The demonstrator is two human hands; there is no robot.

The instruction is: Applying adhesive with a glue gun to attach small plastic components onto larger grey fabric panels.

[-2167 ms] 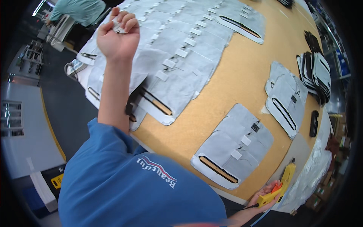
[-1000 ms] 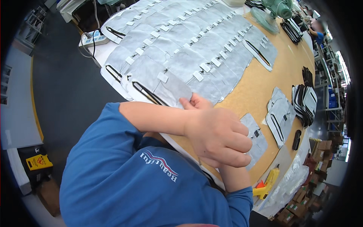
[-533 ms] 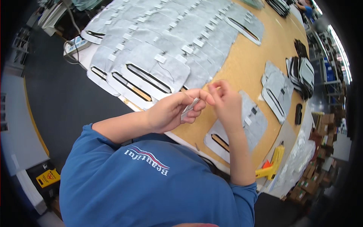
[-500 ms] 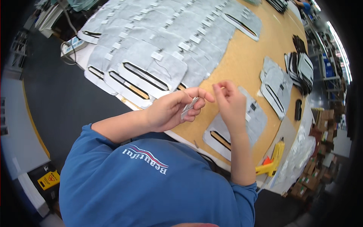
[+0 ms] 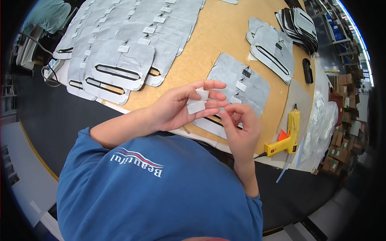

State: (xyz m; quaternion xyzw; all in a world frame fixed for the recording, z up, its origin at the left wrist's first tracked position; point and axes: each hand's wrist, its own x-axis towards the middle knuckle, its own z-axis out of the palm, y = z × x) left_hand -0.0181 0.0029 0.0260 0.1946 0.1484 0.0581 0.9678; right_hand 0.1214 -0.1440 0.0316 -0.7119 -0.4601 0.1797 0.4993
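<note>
My left hand is palm up, its fingers partly spread. Small white rectangular pieces lie across its fingers, and the thumb presses on one of them. Close to its fingertips, my right hand is closed in a pinch; whatever is between thumb and forefinger, if anything, is too small to make out. Beneath both hands lies a grey fabric panel with a black-edged slot, a small black part and white tabs. My hands cover part of its slot end.
Many overlapping grey panels with white tabs cover the table's left side. Further right are another grey panel pile, a dark-edged stack, a black stapler-like object, a yellow glue gun and clear plastic film.
My left hand has turned and opened out, showing the white pieces flat. My right hand has come lower beside its fingertips. The view has shifted, bringing the single panel under my hands more into sight.
</note>
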